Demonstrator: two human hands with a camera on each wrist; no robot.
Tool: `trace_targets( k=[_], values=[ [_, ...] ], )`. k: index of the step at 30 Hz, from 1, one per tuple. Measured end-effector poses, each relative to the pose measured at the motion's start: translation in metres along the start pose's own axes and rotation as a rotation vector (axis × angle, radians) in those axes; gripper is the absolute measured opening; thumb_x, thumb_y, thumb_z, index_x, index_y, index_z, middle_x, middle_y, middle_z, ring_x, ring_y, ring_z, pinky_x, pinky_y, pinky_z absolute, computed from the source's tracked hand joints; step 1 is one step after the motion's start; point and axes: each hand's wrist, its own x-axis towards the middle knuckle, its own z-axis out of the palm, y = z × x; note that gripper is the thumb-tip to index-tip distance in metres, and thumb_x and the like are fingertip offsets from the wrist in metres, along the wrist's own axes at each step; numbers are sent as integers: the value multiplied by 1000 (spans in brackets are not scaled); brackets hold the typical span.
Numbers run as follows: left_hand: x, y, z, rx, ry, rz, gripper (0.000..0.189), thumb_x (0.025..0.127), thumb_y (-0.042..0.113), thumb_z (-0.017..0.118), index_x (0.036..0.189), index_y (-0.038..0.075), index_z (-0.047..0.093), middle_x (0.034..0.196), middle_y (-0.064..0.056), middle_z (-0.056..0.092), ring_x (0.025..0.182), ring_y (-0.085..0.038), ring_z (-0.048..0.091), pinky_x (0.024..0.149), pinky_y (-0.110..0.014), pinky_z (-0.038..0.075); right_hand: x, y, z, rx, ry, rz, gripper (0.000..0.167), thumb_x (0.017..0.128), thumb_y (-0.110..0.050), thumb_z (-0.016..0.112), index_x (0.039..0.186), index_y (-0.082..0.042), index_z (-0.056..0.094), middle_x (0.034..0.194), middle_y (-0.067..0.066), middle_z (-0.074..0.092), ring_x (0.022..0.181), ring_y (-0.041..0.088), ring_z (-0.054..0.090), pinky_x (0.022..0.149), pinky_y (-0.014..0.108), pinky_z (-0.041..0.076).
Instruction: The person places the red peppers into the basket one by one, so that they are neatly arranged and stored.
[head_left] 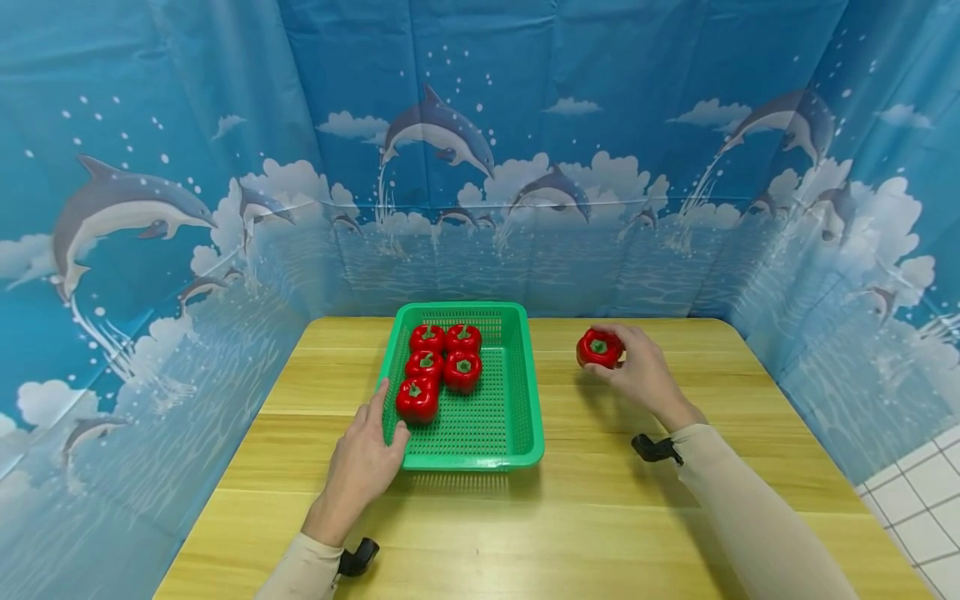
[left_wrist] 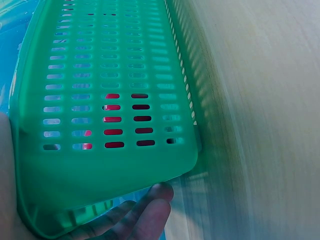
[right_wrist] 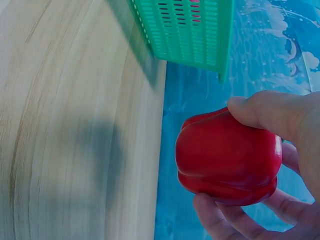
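Observation:
A green plastic basket (head_left: 534, 417) stands on the table with several red bell peppers (head_left: 462, 372) grouped in its left half, stems up. My left hand (head_left: 366, 457) holds the basket's left side near the front corner, thumb over the rim and fingers along the outside. In the left wrist view, fingertips (left_wrist: 161, 192) show past the corner of the slotted wall. To the right of the basket, my right hand (head_left: 643, 371) grips another red bell pepper (head_left: 597, 347) between thumb and fingers. That pepper is raised over the table, its green stem facing up in the head view.
The wooden table (head_left: 630, 542) reaches back to a blue dolphin-print curtain (head_left: 600, 250) that wraps behind and along both sides. White tiles (head_left: 911, 500) show at the far right. Black wrist straps (head_left: 656, 448) sit on both wrists.

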Motion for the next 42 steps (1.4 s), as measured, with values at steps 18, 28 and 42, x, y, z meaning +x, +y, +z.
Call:
trace_targets(
  k=[18, 28, 42],
  values=[
    [-1, -2, 1, 1, -13, -6, 82, 114, 30, 65, 186, 14, 30, 146, -28, 70, 77, -28, 64, 66, -42, 56, 3, -31, 0, -8, -9, -49, 71, 98, -17, 96, 162, -7, 66, 153, 27, 69, 132, 48, 71, 91, 60, 69],
    [0, -1, 0, -8, -13, -4, 82, 114, 30, 64, 187, 14, 28, 145, -29, 70, 75, -27, 62, 63, -40, 53, 2, -47, 0, 0, 3, -100, 68, 99, -20, 96, 161, -9, 67, 152, 24, 71, 128, 44, 73, 86, 55, 70],
    [0, -1, 1, -3, -9, -3, 83, 114, 31, 64, 187, 13, 29, 148, -29, 71, 84, -30, 69, 70, -46, 60, 3, -74, 1, 8, -34, -115, 67, 99, -19, 96, 160, -11, 68, 149, 22, 71, 122, 41, 75, 87, 55, 70]
  ],
)
